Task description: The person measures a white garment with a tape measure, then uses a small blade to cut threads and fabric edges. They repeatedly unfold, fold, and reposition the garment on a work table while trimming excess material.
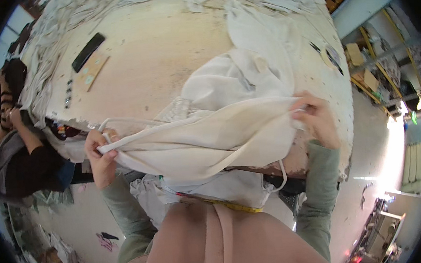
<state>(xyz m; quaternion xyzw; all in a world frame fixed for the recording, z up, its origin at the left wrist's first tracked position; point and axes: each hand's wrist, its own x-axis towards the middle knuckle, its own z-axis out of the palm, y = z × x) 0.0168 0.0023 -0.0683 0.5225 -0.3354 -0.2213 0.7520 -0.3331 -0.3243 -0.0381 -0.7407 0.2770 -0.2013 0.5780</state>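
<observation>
A cream cloth garment (206, 144) is stretched between my two hands over the near edge of the table. My left hand (103, 157) pinches one end of its folded edge, close to a thin cord (130, 119). At the other end, my right hand (317, 118) grips the edge between thumb and fingers. A gathered elastic band (178, 108) shows behind the stretched part. The rest of the cloth lies bunched on the table and trails toward the far side. Another cord loop (284, 177) hangs below, left of my right forearm.
On the pale worn table (136, 63) lie a black phone-like object (88, 52), a tan card (96, 74), a tape roll (332, 54) and dark snips (315, 47). Cloth piles (46, 55) line the far and left sides. Another person (32, 160) works at left. A yellow measuring tape (246, 208) lies before me.
</observation>
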